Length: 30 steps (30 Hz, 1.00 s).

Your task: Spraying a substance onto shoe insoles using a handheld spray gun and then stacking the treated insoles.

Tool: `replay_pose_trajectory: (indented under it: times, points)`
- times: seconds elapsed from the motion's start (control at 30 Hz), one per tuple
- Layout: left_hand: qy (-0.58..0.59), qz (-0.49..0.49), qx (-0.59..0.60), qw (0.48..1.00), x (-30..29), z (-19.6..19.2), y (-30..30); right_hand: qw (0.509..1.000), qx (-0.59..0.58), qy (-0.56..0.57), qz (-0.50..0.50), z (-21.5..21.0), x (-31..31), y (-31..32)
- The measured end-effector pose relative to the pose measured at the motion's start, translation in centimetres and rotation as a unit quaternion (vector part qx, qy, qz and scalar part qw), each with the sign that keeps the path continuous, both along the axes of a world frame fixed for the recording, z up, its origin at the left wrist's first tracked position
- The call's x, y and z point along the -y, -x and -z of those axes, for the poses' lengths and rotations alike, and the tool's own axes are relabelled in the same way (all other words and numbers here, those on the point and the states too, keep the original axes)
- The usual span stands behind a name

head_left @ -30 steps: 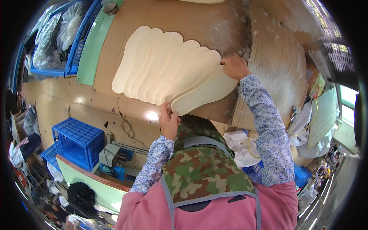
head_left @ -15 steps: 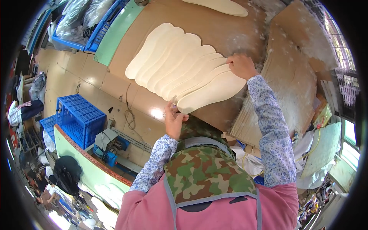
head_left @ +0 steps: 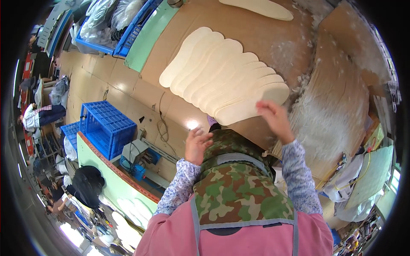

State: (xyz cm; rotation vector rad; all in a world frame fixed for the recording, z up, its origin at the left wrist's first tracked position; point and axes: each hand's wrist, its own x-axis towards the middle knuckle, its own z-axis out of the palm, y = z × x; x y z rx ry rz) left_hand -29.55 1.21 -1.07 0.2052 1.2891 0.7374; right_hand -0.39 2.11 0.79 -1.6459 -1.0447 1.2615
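Observation:
Several cream, sole-shaped flat pieces [head_left: 222, 77] lie overlapping in a fan on a brown cardboard-covered table [head_left: 256, 34]. My right hand [head_left: 275, 119] hovers just below the nearest piece, fingers spread, holding nothing. My left hand [head_left: 197, 144] is lower and to the left, off the table's edge, also with fingers apart and nothing in it. One more cream piece [head_left: 258, 7] lies alone at the far end of the table. My floral sleeves, camouflage top and pink apron fill the lower middle.
White fluff is scattered over stacked cardboard sheets [head_left: 337, 102] at the right. Blue crates [head_left: 106, 126] and a small machine [head_left: 134, 153] stand on the tiled floor at left, beside a green-topped bench [head_left: 106, 179]. People sit at far left.
Both hands have let go of the nearest cream piece and pulled back from the fan. The view has swung so the table sits higher and further right.

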Motion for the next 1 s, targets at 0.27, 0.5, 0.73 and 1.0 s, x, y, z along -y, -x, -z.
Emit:
replay_pose_trajectory:
  times: [0.27, 0.5, 0.73, 1.0]
  points:
    - [-0.421, 0.227, -0.51, 0.715, -16.5, 3.4, 8.2, 0.851, -0.378, 0.256, 0.259, 0.7, 4.5, 7.1]
    - [-0.283, 0.395, -0.617, 0.619, -26.3, 5.7, 6.3, 0.792, -0.412, 0.222, 0.391, 4.3, 3.4, 11.8]
    - [-0.103, 0.354, -0.069, 0.927, -27.9, 1.0, 8.5, 0.803, -0.399, 0.166, 0.411, 3.7, 2.5, 12.7]
    - [-0.15, 0.13, 0.028, 0.98, -21.5, -0.1, 7.4, 0.697, -0.655, 0.05, 0.289, 4.0, 2.6, 10.8]
